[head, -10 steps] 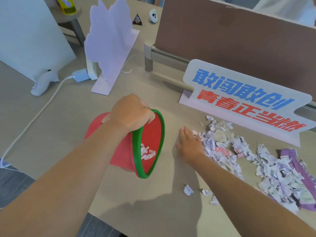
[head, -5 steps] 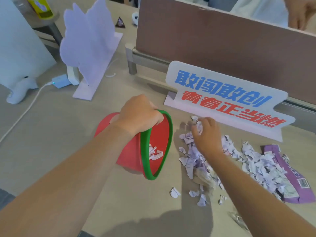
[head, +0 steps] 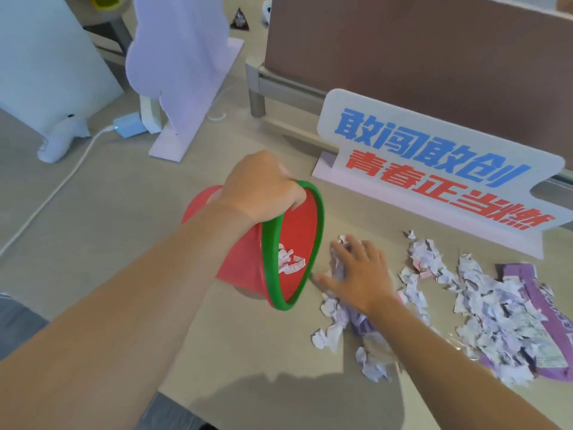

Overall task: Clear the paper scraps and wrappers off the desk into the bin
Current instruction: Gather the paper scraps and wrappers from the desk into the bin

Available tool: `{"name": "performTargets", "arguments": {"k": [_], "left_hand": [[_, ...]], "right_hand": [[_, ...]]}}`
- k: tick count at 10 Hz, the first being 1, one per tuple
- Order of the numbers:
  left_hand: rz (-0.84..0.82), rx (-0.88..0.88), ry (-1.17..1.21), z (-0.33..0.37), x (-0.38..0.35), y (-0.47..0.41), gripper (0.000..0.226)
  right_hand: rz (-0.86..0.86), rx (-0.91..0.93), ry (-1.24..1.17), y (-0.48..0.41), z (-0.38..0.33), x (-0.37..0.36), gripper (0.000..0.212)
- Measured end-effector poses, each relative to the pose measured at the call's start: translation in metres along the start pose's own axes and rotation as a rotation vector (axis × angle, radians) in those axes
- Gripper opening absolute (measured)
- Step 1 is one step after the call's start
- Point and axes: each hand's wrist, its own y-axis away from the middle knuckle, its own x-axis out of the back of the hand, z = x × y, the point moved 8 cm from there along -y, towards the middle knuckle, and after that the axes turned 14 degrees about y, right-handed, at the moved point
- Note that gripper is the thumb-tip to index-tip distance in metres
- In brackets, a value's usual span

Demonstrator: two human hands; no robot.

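Your table point(head: 102, 218), smooth and beige, carries most of the mess toward its right edge, so the job is barely begun: only a few scraps lie inside the bin point(head: 294, 240). That red plastic bin with its green rim is tipped on its side, your left hand point(head: 263, 186) closed in a firm grip on the rim. Your right hand point(head: 359, 274) lies flat and open over crumpled paper scraps point(head: 483, 296) just beside its mouth. A glossy purple wrapper point(head: 524, 277) waits among them

An office: a desk point(head: 124, 212) with a brown partition point(head: 403, 51) and slogan sign point(head: 434, 169).
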Motion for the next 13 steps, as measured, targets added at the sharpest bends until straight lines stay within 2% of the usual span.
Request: {"name": "performTargets", "arguments": {"k": [1, 2, 3, 5, 6, 7, 8, 9, 10, 11, 12, 13], "left_hand": [[-0.001, -0.007, 0.002, -0.001, -0.003, 0.006, 0.027], [-0.018, -0.011, 0.002, -0.001, -0.006, 0.01, 0.028], [-0.007, -0.011, 0.034, -0.004, -0.002, 0.012, 0.033], [0.041, -0.025, 0.115, -0.008, 0.011, 0.011, 0.042], [0.008, -0.008, 0.128, -0.009, 0.008, 0.015, 0.036], [0.013, -0.006, 0.141, -0.009, 0.013, 0.017, 0.036], [0.053, 0.001, 0.175, -0.013, 0.023, 0.017, 0.044], [0.052, -0.012, 0.185, -0.014, 0.027, 0.019, 0.048], [0.064, -0.038, 0.174, -0.014, 0.032, 0.02, 0.048], [0.071, -0.061, 0.174, -0.015, 0.037, 0.023, 0.041], [0.045, -0.049, 0.225, -0.02, 0.038, 0.023, 0.038], [0.062, -0.065, 0.213, -0.02, 0.04, 0.02, 0.052]], "right_hand": [[0.096, -0.04, 0.104, 0.018, -0.004, -0.003, 0.067], [0.288, -0.022, 0.061, 0.024, -0.006, 0.004, 0.038], [0.388, -0.031, 0.002, 0.026, -0.007, 0.006, 0.029], [0.184, -0.146, -0.023, 0.017, 0.003, 0.003, 0.03], [0.08, -0.335, -0.258, 0.017, 0.02, 0.0, 0.024], [0.169, -0.655, -0.812, 0.03, 0.04, 0.019, 0.034], [0.256, -0.745, -1.093, 0.029, 0.037, 0.055, 0.039], [0.285, -0.65, -1.131, 0.008, 0.004, 0.086, 0.039], [0.313, -0.543, -1.428, -0.011, -0.043, 0.107, 0.021], [0.218, -0.386, -1.356, -0.019, -0.088, 0.115, 0.045], [0.124, -0.287, -1.165, -0.023, -0.118, 0.099, 0.032], [0.089, -0.172, -1.024, -0.016, -0.126, 0.1, 0.04]]}}
